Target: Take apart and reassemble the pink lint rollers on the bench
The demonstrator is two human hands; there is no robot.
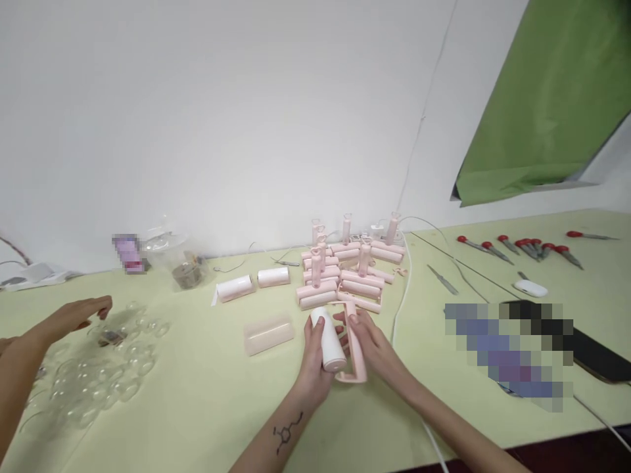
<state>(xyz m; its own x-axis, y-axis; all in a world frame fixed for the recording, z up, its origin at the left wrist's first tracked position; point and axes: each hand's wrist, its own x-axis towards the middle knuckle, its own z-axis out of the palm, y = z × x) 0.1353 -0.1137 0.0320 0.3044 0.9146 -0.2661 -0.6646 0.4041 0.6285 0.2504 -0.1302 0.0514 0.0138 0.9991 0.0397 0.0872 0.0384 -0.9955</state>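
Note:
My left hand (315, 358) is closed around a white lint roller refill (327, 338), held tilted above the table. Right beside it, my right hand (369, 334) grips a pink lint roller frame (359, 358) with a long bar and a bent end. The roll and the frame are close together, with the roll lying alongside the frame's opening. Just beyond my hands sits a cluster of pink lint rollers (318, 292), several with upright handles. To the left lies a translucent pink cover (269, 335). Two more white rolls (235, 288) rest behind it.
A co-worker's arm (49, 328) reaches over clear plastic domes (103, 381) at left. A plastic bag (186, 270) stands near the wall. Red-ended tools (530, 248) lie at right, with a white cable (405, 289) and a black phone-like object (599, 351) nearer.

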